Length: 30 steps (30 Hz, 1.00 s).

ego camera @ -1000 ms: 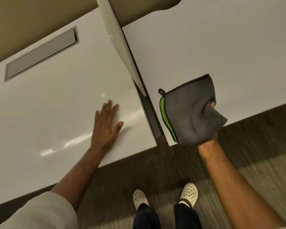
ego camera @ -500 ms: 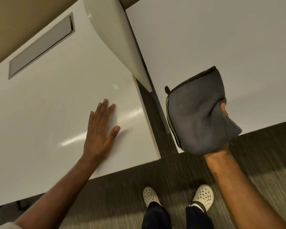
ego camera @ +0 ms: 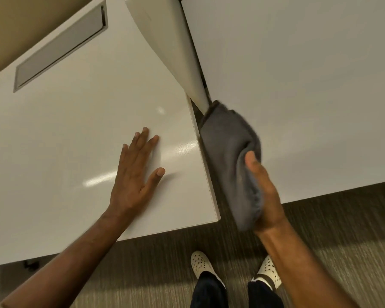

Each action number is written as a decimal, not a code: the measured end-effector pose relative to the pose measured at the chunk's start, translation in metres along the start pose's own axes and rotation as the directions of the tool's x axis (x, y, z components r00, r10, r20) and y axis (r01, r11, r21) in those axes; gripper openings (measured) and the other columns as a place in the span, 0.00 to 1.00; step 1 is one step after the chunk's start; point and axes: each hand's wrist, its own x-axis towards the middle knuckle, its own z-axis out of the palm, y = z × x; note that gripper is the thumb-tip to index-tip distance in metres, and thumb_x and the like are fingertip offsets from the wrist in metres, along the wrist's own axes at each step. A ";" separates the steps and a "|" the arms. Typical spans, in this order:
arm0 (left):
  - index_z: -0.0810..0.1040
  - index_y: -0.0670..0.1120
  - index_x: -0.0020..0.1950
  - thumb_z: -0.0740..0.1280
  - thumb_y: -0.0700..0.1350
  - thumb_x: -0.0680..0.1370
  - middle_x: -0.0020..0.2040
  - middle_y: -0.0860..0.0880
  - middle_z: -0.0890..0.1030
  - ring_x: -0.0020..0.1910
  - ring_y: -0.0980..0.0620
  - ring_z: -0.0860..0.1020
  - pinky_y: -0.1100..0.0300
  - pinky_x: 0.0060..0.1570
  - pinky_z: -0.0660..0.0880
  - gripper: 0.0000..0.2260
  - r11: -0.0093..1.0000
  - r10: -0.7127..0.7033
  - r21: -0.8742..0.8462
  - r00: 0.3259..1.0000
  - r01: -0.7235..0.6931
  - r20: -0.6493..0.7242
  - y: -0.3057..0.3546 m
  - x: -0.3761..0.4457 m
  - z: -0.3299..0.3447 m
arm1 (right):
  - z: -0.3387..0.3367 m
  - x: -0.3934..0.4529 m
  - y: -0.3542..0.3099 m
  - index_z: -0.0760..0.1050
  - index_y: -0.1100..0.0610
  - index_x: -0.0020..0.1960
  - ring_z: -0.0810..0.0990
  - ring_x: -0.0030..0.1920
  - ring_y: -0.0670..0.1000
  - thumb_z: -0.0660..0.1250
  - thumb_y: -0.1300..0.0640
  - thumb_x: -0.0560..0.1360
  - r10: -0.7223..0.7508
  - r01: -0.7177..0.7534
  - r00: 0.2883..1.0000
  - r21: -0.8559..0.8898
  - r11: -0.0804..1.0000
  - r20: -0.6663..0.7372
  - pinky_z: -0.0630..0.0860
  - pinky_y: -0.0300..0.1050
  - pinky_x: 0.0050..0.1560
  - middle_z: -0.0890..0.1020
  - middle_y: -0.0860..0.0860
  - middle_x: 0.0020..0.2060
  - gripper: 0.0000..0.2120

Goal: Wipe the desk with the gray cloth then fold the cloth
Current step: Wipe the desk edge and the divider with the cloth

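Observation:
The gray cloth (ego camera: 227,156) is bunched in my right hand (ego camera: 265,192), which grips it from the right with the thumb on top. The cloth hangs over the narrow gap between two white desks, touching the left edge of the right desk (ego camera: 309,96) and the tip of the divider panel. My left hand (ego camera: 136,174) lies flat, fingers spread, on the left white desk (ego camera: 76,134) near its right front corner. It holds nothing. The cloth's green edge is hidden.
A cream divider panel (ego camera: 171,41) stands between the two desks. A gray cable hatch (ego camera: 60,45) is set into the left desk at the back. Below the desk edges lie striped carpet and my two white clogs (ego camera: 200,263).
My right hand has carried the cloth left, off the right desk's top and into the gap between the desks, turning it edge-on. The left hand has stayed flat on the left desk.

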 end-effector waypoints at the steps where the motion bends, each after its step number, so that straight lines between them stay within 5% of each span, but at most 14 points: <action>1: 0.55 0.52 0.83 0.49 0.66 0.83 0.85 0.54 0.51 0.84 0.53 0.48 0.40 0.81 0.47 0.31 1.000 0.003 -0.013 1.000 -0.002 0.014 0.000 0.000 0.000 | 0.005 -0.001 0.003 0.84 0.40 0.55 0.85 0.51 0.43 0.69 0.26 0.67 0.007 -0.006 1.000 -0.107 0.994 0.016 0.80 0.37 0.50 0.87 0.43 0.51 0.25; 3: 0.56 0.51 0.83 0.49 0.67 0.82 0.85 0.53 0.51 0.84 0.52 0.48 0.39 0.81 0.48 0.33 1.000 -0.005 -0.011 1.000 0.005 0.019 0.000 0.000 0.000 | 0.019 0.004 0.015 0.78 0.36 0.65 0.82 0.61 0.41 0.67 0.30 0.71 -0.024 0.037 0.998 -0.265 0.963 0.055 0.78 0.38 0.60 0.84 0.40 0.61 0.25; 5: 0.56 0.50 0.83 0.49 0.68 0.82 0.85 0.52 0.51 0.84 0.52 0.48 0.39 0.81 0.48 0.34 1.000 0.010 -0.005 1.000 -0.010 0.015 -0.002 0.001 0.002 | 0.027 0.016 0.027 0.58 0.34 0.79 0.62 0.78 0.38 0.60 0.37 0.79 -0.121 0.145 0.989 -0.410 0.901 0.084 0.63 0.44 0.77 0.64 0.35 0.78 0.30; 9: 0.55 0.51 0.83 0.49 0.68 0.81 0.85 0.52 0.50 0.84 0.52 0.48 0.40 0.81 0.47 0.34 1.000 0.016 -0.011 1.000 -0.016 0.013 -0.006 0.002 0.004 | 0.038 0.056 0.026 0.43 0.35 0.81 0.47 0.78 0.31 0.56 0.40 0.83 -0.195 0.206 0.977 -0.646 0.735 0.089 0.50 0.37 0.76 0.46 0.30 0.80 0.32; 15: 0.54 0.53 0.83 0.49 0.69 0.81 0.85 0.52 0.50 0.84 0.52 0.48 0.39 0.81 0.48 0.34 1.000 0.008 -0.004 1.000 -0.008 0.014 -0.003 0.002 0.003 | 0.045 0.093 0.009 0.45 0.42 0.83 0.47 0.78 0.34 0.57 0.46 0.85 -0.209 0.198 0.976 -0.684 0.702 0.067 0.50 0.46 0.82 0.49 0.37 0.82 0.32; 22: 0.54 0.53 0.83 0.49 0.70 0.81 0.85 0.53 0.51 0.83 0.54 0.48 0.41 0.81 0.47 0.35 1.000 -0.002 -0.004 1.000 0.002 0.005 -0.001 0.003 0.002 | 0.033 0.039 0.033 0.40 0.36 0.82 0.47 0.78 0.31 0.56 0.37 0.81 -0.245 0.254 0.962 -0.741 0.622 0.124 0.51 0.30 0.73 0.45 0.25 0.78 0.36; 26: 0.55 0.52 0.83 0.48 0.69 0.81 0.85 0.52 0.50 0.84 0.53 0.48 0.41 0.81 0.48 0.35 1.000 -0.003 -0.004 1.000 0.003 0.010 -0.001 0.002 0.002 | 0.047 0.071 0.016 0.40 0.44 0.83 0.51 0.80 0.41 0.59 0.43 0.82 -0.220 0.188 0.973 -0.806 0.562 0.073 0.53 0.36 0.75 0.49 0.40 0.83 0.38; 30: 0.56 0.51 0.83 0.48 0.68 0.82 0.85 0.52 0.51 0.84 0.53 0.48 0.40 0.81 0.49 0.34 1.000 0.013 0.009 1.000 -0.013 0.009 -0.002 0.001 0.001 | 0.051 0.085 0.007 0.42 0.47 0.84 0.52 0.81 0.44 0.61 0.48 0.84 -0.229 0.177 0.972 -0.792 0.584 0.048 0.52 0.35 0.74 0.51 0.43 0.83 0.37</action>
